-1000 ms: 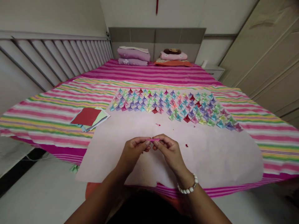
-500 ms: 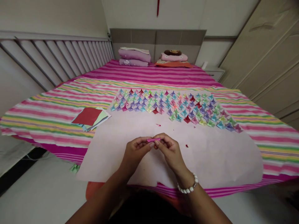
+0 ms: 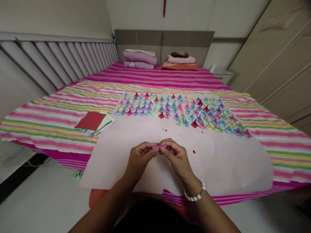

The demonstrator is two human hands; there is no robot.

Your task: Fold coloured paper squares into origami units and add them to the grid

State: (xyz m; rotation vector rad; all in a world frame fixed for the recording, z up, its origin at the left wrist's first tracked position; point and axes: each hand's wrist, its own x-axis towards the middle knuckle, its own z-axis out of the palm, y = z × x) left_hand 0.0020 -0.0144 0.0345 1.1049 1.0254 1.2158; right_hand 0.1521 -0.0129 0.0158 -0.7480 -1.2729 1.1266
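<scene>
A small folded strip of pink paper [image 3: 159, 146] is pinched between both hands, above the near middle of a large white sheet [image 3: 116, 161]. My left hand [image 3: 141, 156] grips its left end with thumb and fingers. At its right end, my right hand [image 3: 176, 154] holds it the same way, a white beaded bracelet on that wrist. Both hands are closed, and the fingertips nearly meet. Beyond them, rows of small folded paper pieces [image 3: 161, 115] in many colours cover the far part of the sheet.
A stack of coloured paper squares [image 3: 91, 121], red on top, lies left of the sheet on the striped bedspread [image 3: 48, 119]. Tiny red scraps [image 3: 194, 151] are scattered on the sheet. Folded bedding [image 3: 139, 60] sits by the headboard. A green paper piece [image 3: 77, 175] is at the lower left.
Both hands keep their pinch on the pink paper, with only a slight shift of the fingers and of the paper's tilt. Everything else stays where it was.
</scene>
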